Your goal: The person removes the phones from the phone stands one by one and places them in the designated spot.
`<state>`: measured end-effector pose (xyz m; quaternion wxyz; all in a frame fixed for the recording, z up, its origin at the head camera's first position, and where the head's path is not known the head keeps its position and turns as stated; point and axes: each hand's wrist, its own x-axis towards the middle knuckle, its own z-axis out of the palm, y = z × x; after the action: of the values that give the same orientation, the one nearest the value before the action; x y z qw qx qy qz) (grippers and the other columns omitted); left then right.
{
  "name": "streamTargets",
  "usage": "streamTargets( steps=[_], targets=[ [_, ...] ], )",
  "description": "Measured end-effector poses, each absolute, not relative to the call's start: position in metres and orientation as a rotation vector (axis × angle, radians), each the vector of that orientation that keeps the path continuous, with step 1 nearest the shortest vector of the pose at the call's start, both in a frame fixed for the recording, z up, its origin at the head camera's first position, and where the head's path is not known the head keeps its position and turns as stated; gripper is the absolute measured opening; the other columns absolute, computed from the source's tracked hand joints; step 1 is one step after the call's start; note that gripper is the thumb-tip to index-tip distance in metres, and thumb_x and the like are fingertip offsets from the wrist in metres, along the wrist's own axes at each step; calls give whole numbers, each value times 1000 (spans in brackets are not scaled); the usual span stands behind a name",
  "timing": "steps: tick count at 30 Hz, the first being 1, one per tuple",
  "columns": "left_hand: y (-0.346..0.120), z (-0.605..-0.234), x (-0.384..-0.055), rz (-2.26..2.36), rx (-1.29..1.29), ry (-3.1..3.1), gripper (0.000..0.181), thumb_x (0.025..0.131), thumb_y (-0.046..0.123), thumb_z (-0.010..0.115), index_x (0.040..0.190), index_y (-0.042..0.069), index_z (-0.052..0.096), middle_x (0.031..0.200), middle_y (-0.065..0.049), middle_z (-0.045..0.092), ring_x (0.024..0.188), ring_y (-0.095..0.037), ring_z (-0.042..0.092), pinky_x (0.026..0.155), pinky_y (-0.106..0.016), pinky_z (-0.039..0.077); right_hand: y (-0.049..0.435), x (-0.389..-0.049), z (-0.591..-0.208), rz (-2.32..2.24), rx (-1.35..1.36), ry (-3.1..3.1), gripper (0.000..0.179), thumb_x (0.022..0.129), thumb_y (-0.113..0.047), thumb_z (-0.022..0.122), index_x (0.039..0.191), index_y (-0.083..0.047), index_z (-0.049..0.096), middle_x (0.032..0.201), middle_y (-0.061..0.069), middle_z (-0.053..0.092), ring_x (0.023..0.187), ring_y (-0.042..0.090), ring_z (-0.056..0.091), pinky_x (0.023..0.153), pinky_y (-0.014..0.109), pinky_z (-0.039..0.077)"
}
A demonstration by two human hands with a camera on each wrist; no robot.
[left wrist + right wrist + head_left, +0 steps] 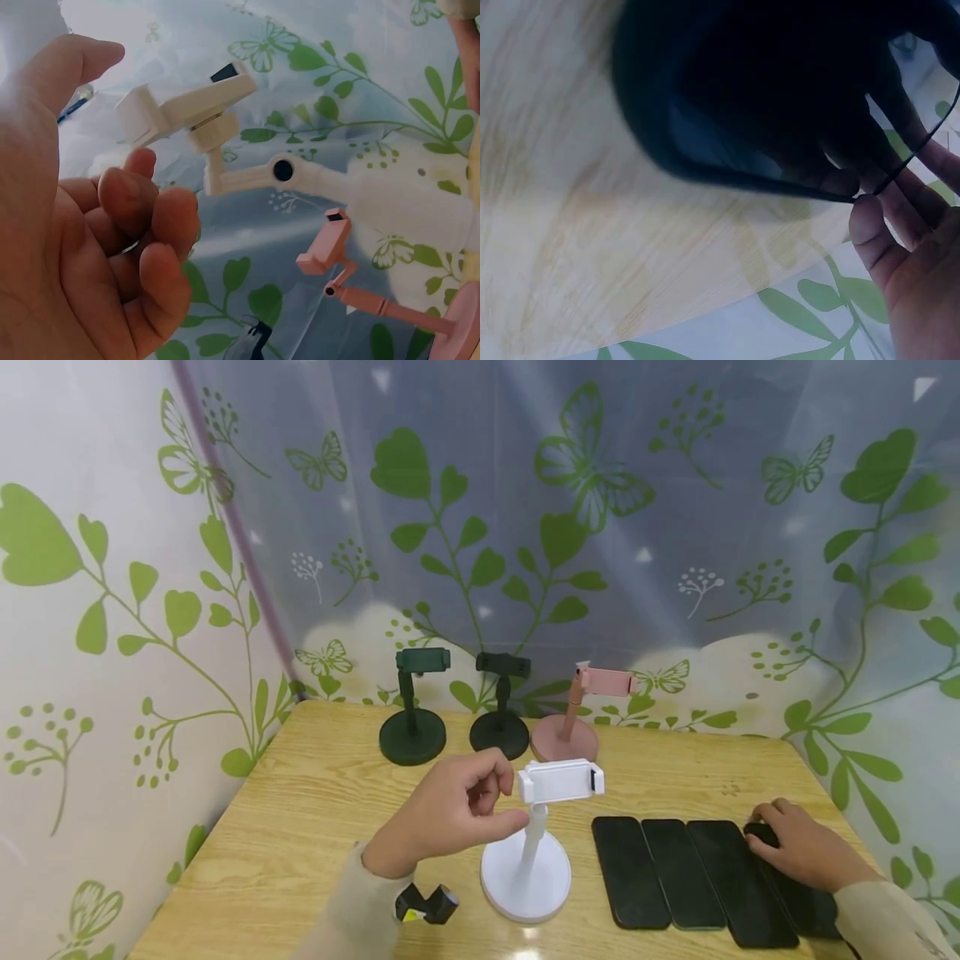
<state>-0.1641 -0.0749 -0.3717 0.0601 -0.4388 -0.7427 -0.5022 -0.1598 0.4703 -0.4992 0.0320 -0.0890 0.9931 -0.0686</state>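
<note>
A white phone stand (558, 783) stands upright on the table, its clamp tilted a little. Just left of its clamp is my left hand (448, 806), with bent fingers and nothing held. In the left wrist view, a gap shows between the fingertips (126, 191) and the white clamp. On the right, my right hand (806, 850) pinches the far end of the rightmost black phone (813, 906) between thumb and fingers. The right wrist view shows the thumb (870, 229) on the phone's edge, the dark phone (727, 82) close to the camera.
Three black phones (632, 872) lie side by side left of the held one. Along the back stand a green phone stand (412, 737), a black one (500, 734) and a pink one (564, 739). A patterned curtain (480, 552) hangs behind the wooden table (315, 802).
</note>
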Motion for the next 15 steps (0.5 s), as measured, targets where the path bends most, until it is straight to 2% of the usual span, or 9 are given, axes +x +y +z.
streamTargets(
  steps=[4,6,12,15],
  targets=[
    [-79,-370,-166,-1540,-1377,-2219,21,90,22,80,95,17,60,72,6,53,62,-7,49,55,-26,47,481,-161,-494,-203,-151,3016,55,98,-48,66,116,5,62,104,18,62,90,38,63,71,55,52],
    [-79,-370,-167,-1547,-1392,-2205,20,91,22,79,94,17,60,75,4,55,65,-9,52,57,-29,49,487,-160,-491,-210,-54,2945,65,99,-53,62,118,10,59,104,23,64,85,36,64,69,55,52],
    [-75,-371,-167,-1550,-1407,-2175,19,91,20,79,92,16,61,81,3,58,69,-21,57,58,-28,51,493,-153,-489,-291,123,2733,82,101,-68,46,115,12,54,84,9,62,67,22,57,62,45,46],
    [-73,-371,-167,-1530,-1398,-2192,19,91,20,80,92,15,62,80,4,58,69,-21,57,57,-30,51,490,-151,-485,-326,170,2693,96,101,-72,40,124,21,46,92,18,64,71,25,60,64,47,48]
  ],
)
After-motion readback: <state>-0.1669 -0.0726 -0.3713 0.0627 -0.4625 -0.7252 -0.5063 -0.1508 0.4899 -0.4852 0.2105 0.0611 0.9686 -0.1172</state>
